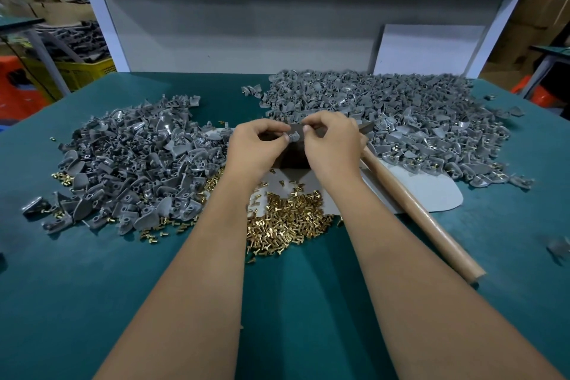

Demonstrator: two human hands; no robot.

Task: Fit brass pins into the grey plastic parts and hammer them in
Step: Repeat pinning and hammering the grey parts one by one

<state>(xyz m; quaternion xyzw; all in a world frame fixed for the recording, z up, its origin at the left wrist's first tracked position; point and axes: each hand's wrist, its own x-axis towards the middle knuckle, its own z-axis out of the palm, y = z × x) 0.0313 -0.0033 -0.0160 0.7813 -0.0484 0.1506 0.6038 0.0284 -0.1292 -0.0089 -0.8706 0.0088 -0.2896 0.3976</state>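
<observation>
Both hands meet over a dark block [293, 157] mid-worktop [92, 302], the left hand [256, 145] and right hand [331, 142] pinching one grey part [294, 136] between fingertips. Brass pins [287, 222] lie heaped near; grey piles sit left [123, 163] and far right [401, 120]. A hammer [416, 213] lies at right.

A yellow crate [88, 72] holding grey scrap sits at the left edge, with an orange stool [17, 86] beside it. A white board [428, 48] leans at upper right, near more orange stools [536, 91].
</observation>
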